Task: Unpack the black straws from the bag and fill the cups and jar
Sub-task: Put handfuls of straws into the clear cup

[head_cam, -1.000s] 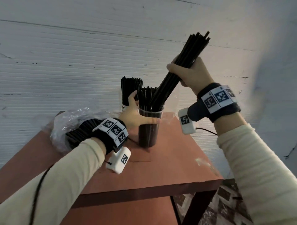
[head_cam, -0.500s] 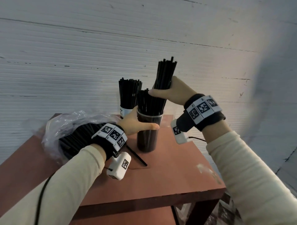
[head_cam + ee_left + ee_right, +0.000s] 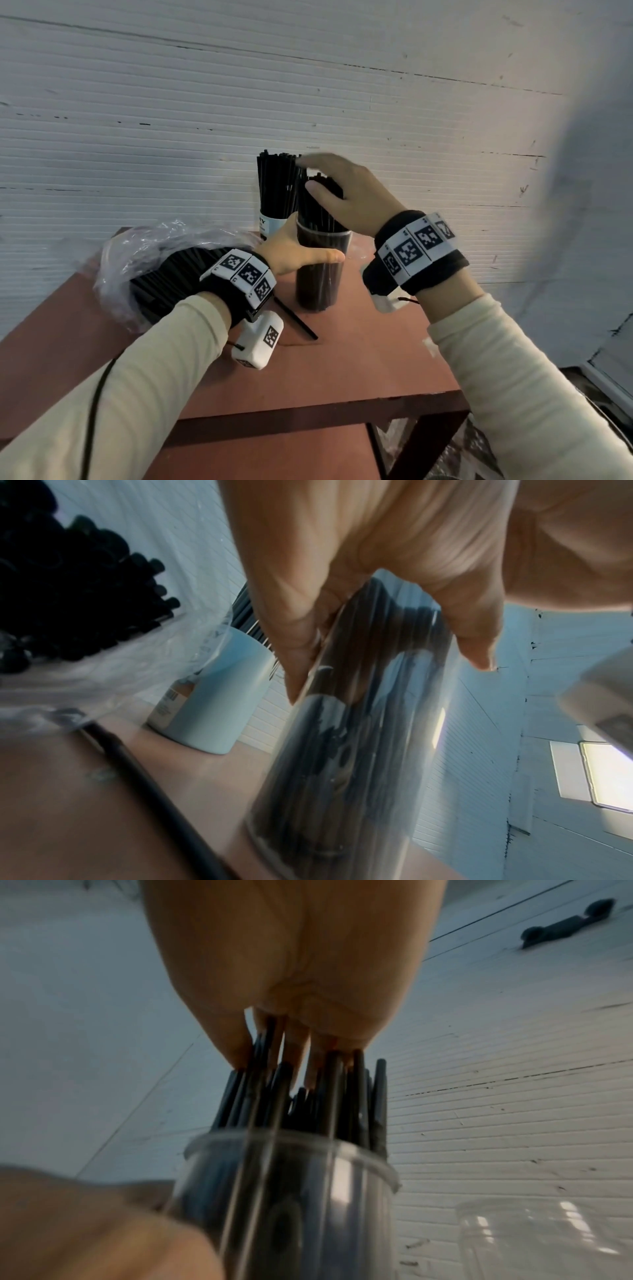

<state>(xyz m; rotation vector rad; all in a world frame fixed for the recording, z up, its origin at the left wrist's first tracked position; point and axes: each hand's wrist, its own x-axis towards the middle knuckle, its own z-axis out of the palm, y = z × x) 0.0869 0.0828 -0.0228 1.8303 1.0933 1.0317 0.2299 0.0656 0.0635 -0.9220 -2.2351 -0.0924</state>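
A clear cup (image 3: pixel 320 274) packed with black straws (image 3: pixel 317 209) stands on the red-brown table (image 3: pixel 359 359). My left hand (image 3: pixel 301 255) grips its side, thumb across the front; the left wrist view shows the fingers (image 3: pixel 342 631) curled round the cup (image 3: pixel 359 737). My right hand (image 3: pixel 337 186) lies flat over the straw tops, fingers straight, pressing on the straws (image 3: pixel 308 1093) that stick out of the cup (image 3: pixel 291 1191). Behind stands a white cup (image 3: pixel 270 221) full of straws. A clear plastic bag (image 3: pixel 154 253) of straws lies at the left.
One loose straw (image 3: pixel 296 318) lies on the table in front of the cup, beside my left wrist. An empty clear jar (image 3: pixel 548 1237) stands just right of the cup. A white ribbed wall (image 3: pixel 411 137) runs close behind. The table's front edge is near me.
My right hand lowered a bundle of straws into the clear cup, let go, and now lies flat on their tops. My left hand kept its hold on the cup.
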